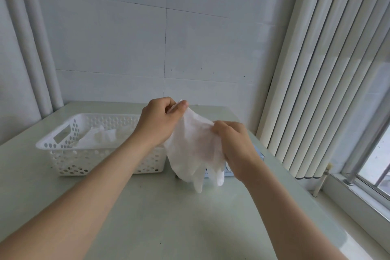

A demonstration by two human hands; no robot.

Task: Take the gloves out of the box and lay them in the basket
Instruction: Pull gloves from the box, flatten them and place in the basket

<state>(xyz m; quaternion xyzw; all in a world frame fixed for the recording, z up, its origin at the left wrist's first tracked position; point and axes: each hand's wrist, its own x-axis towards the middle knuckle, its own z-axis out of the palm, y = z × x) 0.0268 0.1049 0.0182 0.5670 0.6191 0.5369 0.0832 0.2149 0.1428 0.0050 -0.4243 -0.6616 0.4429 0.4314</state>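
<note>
Glove [194,150] of thin white film hangs in the air between my hands, cuff up and fingers drooping toward the counter [168,228]. My left hand [160,120] pinches the upper edge between thumb and curled fingers, raised a little higher than the other. My right hand [236,148] grips the glove's right side, fingers curled into the material. Behind the glove and my right wrist sits the box [229,172], mostly hidden; only slivers of pale blue show. To the left, just beside the hanging glove, the white perforated basket [63,154] stands on the counter, with more white gloves [99,137] lying crumpled inside it. Vertical blinds [316,69] hang along the right, with a window [379,154] beside them.
</note>
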